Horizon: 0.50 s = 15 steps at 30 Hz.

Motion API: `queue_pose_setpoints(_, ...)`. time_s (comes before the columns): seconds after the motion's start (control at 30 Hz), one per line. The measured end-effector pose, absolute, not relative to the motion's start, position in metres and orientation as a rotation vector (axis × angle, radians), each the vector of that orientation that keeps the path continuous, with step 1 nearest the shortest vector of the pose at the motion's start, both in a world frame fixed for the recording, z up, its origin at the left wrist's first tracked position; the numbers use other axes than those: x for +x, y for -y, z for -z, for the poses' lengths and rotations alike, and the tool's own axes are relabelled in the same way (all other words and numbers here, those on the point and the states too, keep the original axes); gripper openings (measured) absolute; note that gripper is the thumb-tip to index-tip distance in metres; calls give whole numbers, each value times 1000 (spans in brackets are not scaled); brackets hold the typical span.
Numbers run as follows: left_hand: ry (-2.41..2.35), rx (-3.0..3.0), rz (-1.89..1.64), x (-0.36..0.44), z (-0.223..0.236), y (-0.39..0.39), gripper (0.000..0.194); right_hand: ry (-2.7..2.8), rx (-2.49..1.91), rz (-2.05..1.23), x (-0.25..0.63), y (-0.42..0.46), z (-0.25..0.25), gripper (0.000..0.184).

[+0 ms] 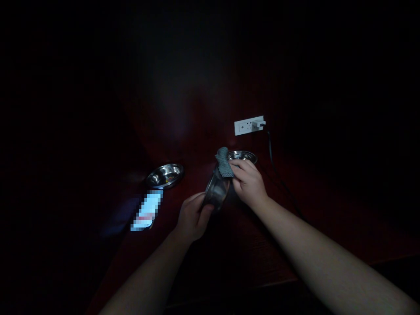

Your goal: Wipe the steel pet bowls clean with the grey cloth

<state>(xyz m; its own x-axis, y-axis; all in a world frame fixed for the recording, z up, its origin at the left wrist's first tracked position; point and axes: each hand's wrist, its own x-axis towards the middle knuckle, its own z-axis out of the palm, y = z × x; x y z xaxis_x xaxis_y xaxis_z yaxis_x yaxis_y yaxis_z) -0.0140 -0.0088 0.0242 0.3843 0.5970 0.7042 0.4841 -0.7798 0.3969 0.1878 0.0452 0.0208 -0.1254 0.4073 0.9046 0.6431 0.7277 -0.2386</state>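
My left hand (194,216) grips the lower rim of a steel bowl (217,191), which is held tilted on its side above the table. Fingers of my right hand (248,181) are closed on a grey-green patterned cloth (224,162) that lies over the bowl's upper edge. Behind my right hand sits a second steel bowl (242,155), partly hidden by the fingers. A third steel bowl (165,176) rests upright to the left, with a small coloured patch on its inside bottom.
A lit screen (147,211), blurred out, lies by the table's left edge. On the back wall is a white socket panel (248,125) with a plugged-in adapter, and a dark cable (271,148) runs down onto the dark red table (262,258). The surroundings are very dark.
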Motion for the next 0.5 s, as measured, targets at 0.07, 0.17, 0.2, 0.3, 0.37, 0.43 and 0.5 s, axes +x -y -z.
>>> queue_pose_setpoints(0.07,-903,2500,-1391,-15,-23,9,39,1759,-834,221,190,-51,-18,41)
queue_pose_setpoints(0.17,-816,2488,-1429,-17,-22,9,42,1790,-842,195,191,-58,-13,40)
queue_pose_setpoints(0.2,-796,2491,-1434,-17,-22,9,43,1804,-853,185,191,-59,-11,39)
queue_pose_setpoints(0.3,-738,2526,-1420,-18,-21,10,46,1833,-918,113,190,-62,-9,32)
queue_pose_setpoints(0.37,-711,2546,-1407,-17,-21,10,46,1849,-961,32,190,-62,-9,26)
queue_pose_setpoints(0.43,-695,2541,-1416,-17,-21,9,45,1866,-983,-42,190,-62,-9,22)
queue_pose_setpoints(0.5,-710,2498,-1453,-17,-20,10,47,1871,-991,-102,189,-62,-8,19)
